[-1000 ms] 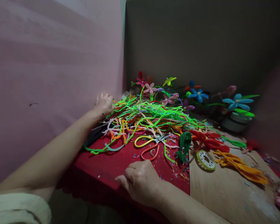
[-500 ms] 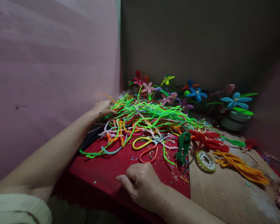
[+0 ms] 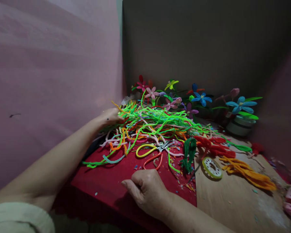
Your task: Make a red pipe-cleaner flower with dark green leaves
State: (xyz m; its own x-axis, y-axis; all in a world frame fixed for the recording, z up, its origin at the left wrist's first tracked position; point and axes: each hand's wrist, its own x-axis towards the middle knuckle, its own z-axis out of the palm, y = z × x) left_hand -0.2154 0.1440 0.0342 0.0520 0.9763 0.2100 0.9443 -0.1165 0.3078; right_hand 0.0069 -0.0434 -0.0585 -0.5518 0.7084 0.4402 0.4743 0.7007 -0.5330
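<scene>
My left hand [image 3: 112, 117] reaches into the left side of a tangled heap of pipe cleaners [image 3: 157, 121], mostly bright green, with pink, orange and red ones among them. Its fingertips are hidden in the heap, so I cannot see what they grip. My right hand [image 3: 147, 192] rests at the front of the red cloth [image 3: 106, 181], its fingers curled in and the thumb lying along them; nothing shows in it. Just beyond its knuckles lie scissors [image 3: 162, 148] with one yellow and one red handle, blades apart, pointing at the heap.
Dark green [image 3: 189, 155], red [image 3: 215, 147] and orange bundles [image 3: 249, 174] lie to the right, beside a yellow-rimmed tape spool [image 3: 212, 168] on a wooden board [image 3: 223, 200]. Fuzzy flowers [image 3: 202, 98] stand behind, near a pot [image 3: 241, 126]. A pink wall [image 3: 50, 81] closes the left.
The view has shifted slightly. My left hand has pushed a little further right into the heap of pipe cleaners. My right hand keeps its place and its curled shape.
</scene>
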